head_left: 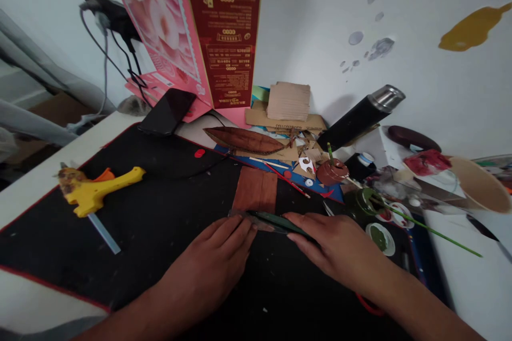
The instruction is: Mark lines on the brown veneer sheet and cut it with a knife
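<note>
A brown painted sheet (256, 189), seemingly cardboard, lies on the black mat in front of me. Across its near edge runs a clear flat strip (267, 227), perhaps a ruler. My left hand (218, 261) presses on the strip's left end, fingers held together. My right hand (334, 248) is closed around a slim dark green tool (280, 220), which looks like a craft knife. The tool's tip points left, close to my left fingertips and the sheet's near edge. Whether its blade touches the sheet is hidden.
On the mat's left lies a yellow glue gun (102, 189); a black phone (168, 111) is behind it. A brown boat-shaped piece (246, 140) rests at the back near a black thermos (356, 120). Open paint jars (362, 202) stand right, close to my right hand.
</note>
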The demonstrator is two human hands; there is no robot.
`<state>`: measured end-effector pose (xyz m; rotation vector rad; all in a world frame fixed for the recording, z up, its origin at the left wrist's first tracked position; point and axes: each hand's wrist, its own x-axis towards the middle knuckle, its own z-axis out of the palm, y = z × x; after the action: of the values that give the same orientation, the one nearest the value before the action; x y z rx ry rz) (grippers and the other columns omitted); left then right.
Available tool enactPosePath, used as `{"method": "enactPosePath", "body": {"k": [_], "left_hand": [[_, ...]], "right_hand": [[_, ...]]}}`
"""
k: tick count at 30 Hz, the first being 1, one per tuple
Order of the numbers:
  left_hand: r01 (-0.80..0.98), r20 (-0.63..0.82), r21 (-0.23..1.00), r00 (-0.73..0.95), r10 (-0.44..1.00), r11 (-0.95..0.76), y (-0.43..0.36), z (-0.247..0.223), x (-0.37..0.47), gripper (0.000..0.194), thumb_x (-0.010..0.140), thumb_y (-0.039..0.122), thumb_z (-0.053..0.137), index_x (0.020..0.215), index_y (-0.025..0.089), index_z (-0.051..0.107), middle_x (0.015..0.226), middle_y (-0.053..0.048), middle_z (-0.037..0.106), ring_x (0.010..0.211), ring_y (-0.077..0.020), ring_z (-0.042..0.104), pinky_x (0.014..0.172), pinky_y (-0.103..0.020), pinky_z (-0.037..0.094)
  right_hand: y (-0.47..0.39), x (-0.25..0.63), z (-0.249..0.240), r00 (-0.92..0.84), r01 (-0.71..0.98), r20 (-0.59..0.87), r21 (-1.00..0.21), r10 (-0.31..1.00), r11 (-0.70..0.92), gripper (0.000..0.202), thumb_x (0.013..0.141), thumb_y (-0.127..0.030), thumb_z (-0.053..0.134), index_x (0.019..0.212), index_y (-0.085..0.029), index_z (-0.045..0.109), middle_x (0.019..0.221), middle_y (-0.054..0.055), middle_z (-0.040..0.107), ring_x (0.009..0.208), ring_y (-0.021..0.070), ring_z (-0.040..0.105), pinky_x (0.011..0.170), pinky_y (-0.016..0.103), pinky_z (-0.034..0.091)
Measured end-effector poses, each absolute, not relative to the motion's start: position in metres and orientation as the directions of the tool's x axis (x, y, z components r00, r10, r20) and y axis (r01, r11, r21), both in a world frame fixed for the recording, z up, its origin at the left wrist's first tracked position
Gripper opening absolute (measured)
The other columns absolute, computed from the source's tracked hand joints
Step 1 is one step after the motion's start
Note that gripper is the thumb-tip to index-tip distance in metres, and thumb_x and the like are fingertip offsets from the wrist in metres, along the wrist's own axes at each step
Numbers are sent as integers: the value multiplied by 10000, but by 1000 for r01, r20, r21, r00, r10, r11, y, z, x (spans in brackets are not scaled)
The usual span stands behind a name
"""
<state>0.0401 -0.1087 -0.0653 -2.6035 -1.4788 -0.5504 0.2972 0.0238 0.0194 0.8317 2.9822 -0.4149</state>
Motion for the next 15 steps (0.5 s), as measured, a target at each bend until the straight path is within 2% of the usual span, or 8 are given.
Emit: {"method": "enactPosePath", "body": {"k": [3, 8, 15], "left_hand": [[845, 356, 92, 466, 810, -527, -108, -65, 39, 386, 1122, 236, 453, 1408, 121, 684, 1425, -117, 726, 1360, -284, 621, 1170, -420, 454], [855, 362, 124, 434, 825, -504, -109, -65, 41, 383, 1125, 239, 452, 1417, 144, 681, 1419, -109, 732, 1358, -264, 625, 1160, -401, 468], [850, 326, 129, 450, 831, -511, -111, -71, 41, 400, 1104, 228, 485, 1449, 128, 661, 1452, -136, 706, 1376, -288, 611, 1173, -429, 460]], "right_hand": [[23, 297, 20, -866, 499, -84, -204, 493, 842, 349, 1138, -324, 517, 1386, -195, 726, 956, 68, 843, 749, 217, 811, 644, 308, 558], [21, 295, 24, -890, 457, -40, -100, 455, 884, 362, 1163, -342, 478, 1350, -182, 744, 834, 38, 806, 635, 209, 774, 540, 310, 490], [20, 292, 30, -900, 435, -61, -67, 432, 898, 350, 1160, -319, 507, 1367, -155, 737, 870, 48, 813, 623, 225, 783, 511, 333, 505]]}}
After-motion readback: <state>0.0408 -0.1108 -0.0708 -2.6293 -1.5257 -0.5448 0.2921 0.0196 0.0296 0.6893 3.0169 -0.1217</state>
